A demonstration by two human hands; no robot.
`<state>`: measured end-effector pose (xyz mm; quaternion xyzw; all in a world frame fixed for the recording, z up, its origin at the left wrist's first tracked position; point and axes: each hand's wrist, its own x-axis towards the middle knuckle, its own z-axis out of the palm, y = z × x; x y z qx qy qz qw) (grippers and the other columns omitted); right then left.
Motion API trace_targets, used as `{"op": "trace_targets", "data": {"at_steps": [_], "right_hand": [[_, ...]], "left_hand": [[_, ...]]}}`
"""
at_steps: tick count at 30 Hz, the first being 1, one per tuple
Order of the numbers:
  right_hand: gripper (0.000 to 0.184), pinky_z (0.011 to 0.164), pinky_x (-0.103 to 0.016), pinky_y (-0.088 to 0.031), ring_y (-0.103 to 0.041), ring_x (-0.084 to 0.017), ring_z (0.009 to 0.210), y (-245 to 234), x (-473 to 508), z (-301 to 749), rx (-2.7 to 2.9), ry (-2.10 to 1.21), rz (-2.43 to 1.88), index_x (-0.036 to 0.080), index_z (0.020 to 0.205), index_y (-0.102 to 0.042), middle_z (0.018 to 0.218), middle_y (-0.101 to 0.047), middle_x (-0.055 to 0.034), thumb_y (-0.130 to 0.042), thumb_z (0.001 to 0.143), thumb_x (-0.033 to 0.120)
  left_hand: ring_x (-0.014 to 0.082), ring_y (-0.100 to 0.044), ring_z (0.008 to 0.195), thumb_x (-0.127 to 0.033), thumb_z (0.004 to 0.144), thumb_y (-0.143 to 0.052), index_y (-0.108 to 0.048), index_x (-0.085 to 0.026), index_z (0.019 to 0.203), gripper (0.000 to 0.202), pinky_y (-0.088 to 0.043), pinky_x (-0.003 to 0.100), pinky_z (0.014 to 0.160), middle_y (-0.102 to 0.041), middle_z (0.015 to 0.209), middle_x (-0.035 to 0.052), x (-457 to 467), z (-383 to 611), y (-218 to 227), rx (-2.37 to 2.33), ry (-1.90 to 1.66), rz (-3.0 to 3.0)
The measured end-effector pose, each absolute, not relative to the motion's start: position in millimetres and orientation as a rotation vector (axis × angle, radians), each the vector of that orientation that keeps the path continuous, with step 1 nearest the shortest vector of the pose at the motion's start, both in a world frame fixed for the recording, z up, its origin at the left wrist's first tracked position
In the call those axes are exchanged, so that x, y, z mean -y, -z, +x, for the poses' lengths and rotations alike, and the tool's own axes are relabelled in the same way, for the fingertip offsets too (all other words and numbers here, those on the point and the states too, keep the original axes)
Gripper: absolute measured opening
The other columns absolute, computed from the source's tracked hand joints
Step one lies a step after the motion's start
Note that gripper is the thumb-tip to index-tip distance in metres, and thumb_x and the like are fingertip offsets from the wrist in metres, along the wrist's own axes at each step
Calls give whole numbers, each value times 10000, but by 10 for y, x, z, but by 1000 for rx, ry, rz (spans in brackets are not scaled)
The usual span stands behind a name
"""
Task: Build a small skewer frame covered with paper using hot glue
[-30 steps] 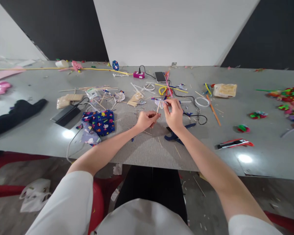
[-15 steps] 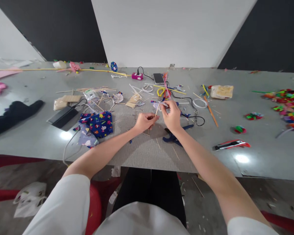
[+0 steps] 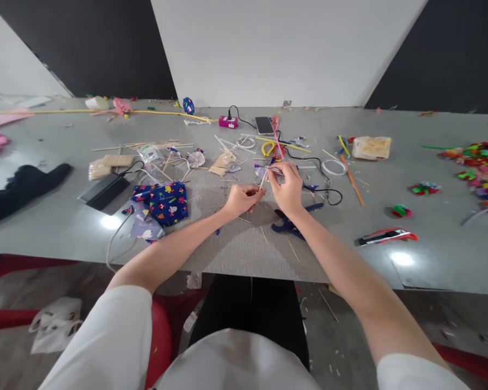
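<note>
A thin wooden stick (image 3: 263, 181) slants upward from my left hand (image 3: 243, 199), whose fingers are closed round its lower part. At the stick's upper end, my right hand (image 3: 287, 184) is closed in a pinch. Whether a small scrap is also caught between those fingertips cannot be made out. Just behind the fingers lies a scrap of patterned cloth (image 3: 260, 172), partly covered by the right hand. Dark blue pliers or a clamp (image 3: 287, 225) rest under the right wrist, partly hidden by it.
Folded blue printed cloth (image 3: 168, 203) and a black box (image 3: 106, 190) with a cable lie left. A phone (image 3: 264, 125) and a magenta adapter (image 3: 228, 122) are at the back. Rightward are an orange stick (image 3: 353, 181), a red cutter knife (image 3: 388, 236) and colourful pompom-like pieces (image 3: 482, 168).
My right fingertips have drawn slightly down and in against the stick's top; the pale strip that showed there is now hardly visible. My left hand keeps its grip. The view has shifted slightly.
</note>
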<state>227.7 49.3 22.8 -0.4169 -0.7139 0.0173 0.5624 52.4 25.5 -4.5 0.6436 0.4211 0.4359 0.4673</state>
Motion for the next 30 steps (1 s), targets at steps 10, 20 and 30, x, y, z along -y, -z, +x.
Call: {"op": "trace_targets", "data": {"at_steps": [10, 20, 30], "right_hand": [[126, 836, -413, -547, -642, -237, 932, -235, -481, 2265, 1668, -37, -968, 262, 1044, -652, 1001, -702, -69, -624, 1024, 383], [131, 804, -411, -527, -602, -231, 870, -221, -499, 2286, 1666, 2, -1001, 264, 990, -634, 926, -677, -55, -585, 1028, 378], [174, 746, -369, -506, -575, -200, 768, -215, -481, 2259, 1648, -59, -1044, 260, 893, -573, 845, -628, -29, -576, 1001, 397]], "left_hand": [[75, -527, 353, -598, 875, -745, -714, -159, 804, 445, -354, 179, 344, -590, 539, -43, -267, 525, 32, -1036, -1082, 1544], [69, -531, 352, -587, 888, -737, -703, -156, 795, 442, -346, 164, 343, -589, 540, -43, -264, 522, 23, -1021, -1067, 1571], [87, -549, 336, -697, 887, -695, -713, -120, 823, 581, -376, 192, 316, -615, 542, -10, -237, 538, -48, -830, -946, 1314]]}}
